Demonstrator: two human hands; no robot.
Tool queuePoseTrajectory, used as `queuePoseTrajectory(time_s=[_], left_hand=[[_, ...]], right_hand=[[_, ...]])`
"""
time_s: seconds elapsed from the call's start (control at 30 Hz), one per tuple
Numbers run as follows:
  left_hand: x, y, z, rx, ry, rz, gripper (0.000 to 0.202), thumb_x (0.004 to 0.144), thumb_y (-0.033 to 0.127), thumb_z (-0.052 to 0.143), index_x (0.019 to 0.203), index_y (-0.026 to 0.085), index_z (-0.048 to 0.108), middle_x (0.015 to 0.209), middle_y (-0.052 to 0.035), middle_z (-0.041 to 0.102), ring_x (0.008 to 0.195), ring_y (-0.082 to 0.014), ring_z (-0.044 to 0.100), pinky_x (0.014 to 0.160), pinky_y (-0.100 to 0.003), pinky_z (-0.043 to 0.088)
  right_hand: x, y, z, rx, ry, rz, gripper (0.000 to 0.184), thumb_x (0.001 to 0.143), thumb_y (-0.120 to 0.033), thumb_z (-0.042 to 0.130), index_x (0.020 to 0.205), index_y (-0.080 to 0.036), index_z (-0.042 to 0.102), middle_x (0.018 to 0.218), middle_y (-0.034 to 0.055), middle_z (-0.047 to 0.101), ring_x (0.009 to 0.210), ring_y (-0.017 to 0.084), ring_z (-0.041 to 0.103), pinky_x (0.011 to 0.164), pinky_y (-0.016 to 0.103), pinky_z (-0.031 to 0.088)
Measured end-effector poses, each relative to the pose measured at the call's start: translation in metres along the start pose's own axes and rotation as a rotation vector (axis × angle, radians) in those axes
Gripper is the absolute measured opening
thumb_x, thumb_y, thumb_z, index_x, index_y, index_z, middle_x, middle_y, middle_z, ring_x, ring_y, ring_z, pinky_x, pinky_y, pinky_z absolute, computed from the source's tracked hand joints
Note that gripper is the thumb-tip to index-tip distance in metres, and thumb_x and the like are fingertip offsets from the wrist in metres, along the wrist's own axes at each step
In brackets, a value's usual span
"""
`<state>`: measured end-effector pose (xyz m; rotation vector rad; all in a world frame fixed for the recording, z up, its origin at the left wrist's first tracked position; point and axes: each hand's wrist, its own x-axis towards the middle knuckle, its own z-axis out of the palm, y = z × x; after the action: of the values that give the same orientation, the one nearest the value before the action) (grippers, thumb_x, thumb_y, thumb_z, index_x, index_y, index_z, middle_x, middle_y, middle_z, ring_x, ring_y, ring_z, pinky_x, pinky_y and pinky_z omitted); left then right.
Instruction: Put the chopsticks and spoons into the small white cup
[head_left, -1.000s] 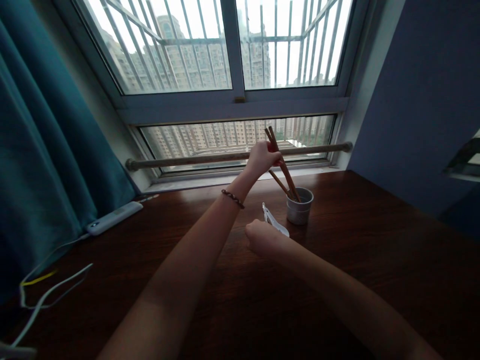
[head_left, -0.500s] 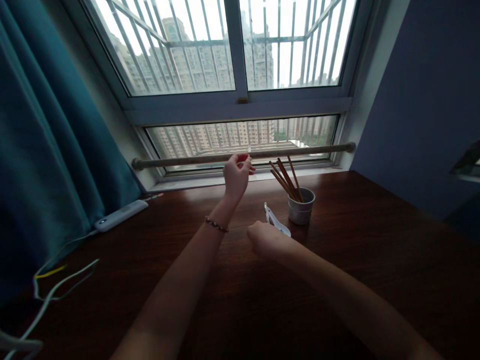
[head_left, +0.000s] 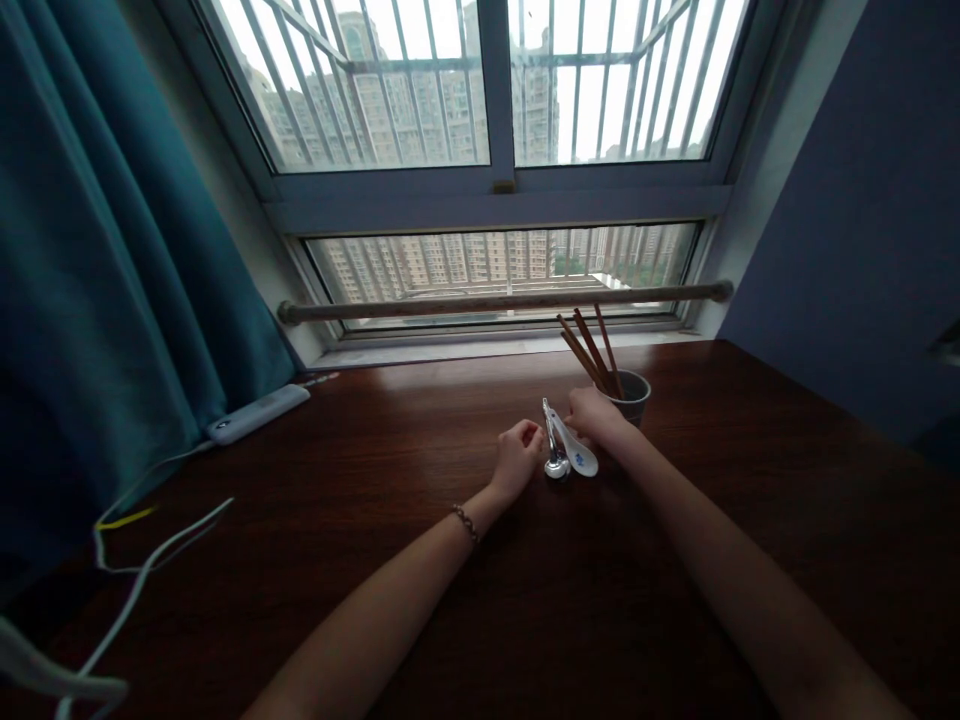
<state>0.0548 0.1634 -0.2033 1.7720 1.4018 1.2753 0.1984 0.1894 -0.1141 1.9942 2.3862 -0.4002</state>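
On the dark wooden table a metal spoon (head_left: 556, 464) and a white ceramic spoon (head_left: 582, 459) with a blue mark lie side by side, handles pointing away from me. My left hand (head_left: 517, 462), with a bracelet at its wrist, is just left of the metal spoon; its fingers are curled together and I see nothing in them. Beside the ceramic spoon's handle is my right hand (head_left: 596, 414), fingers curled downward, their tips partly hidden. Behind it stands a grey cup (head_left: 636, 397) holding several wooden chopsticks (head_left: 591, 350); the hand covers part of the cup.
A white power strip (head_left: 259, 414) lies at the table's back left, by the blue curtain (head_left: 157, 240). White cables (head_left: 139, 590) run along the left side. A horizontal rail (head_left: 495, 303) crosses in front of the barred window at the back.
My left hand has come down and toward me, to the left of the spoons. My right hand has moved away from me and right, toward the cup, uncovering the metal spoon. The view has shifted slightly.
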Motion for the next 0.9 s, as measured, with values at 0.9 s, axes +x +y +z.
queuePoseTrajectory(time_s=[0.9], left_hand=[[0.0, -0.002, -0.001, 0.057, -0.05, -0.027, 0.021, 0.077, 0.029, 0.045, 0.069, 0.014, 0.057, 0.059, -0.0001, 0.055, 0.057, -0.0103, 0.049, 0.058, -0.022, 0.035]], right_hand=[[-0.075, 0.048, -0.087, 0.091, 0.721, 0.029, 0.017, 0.074, -0.032, 0.061, 0.075, -0.016, 0.068, 0.07, 0.0026, 0.061, 0.065, 0.01, 0.053, 0.058, 0.02, 0.032]])
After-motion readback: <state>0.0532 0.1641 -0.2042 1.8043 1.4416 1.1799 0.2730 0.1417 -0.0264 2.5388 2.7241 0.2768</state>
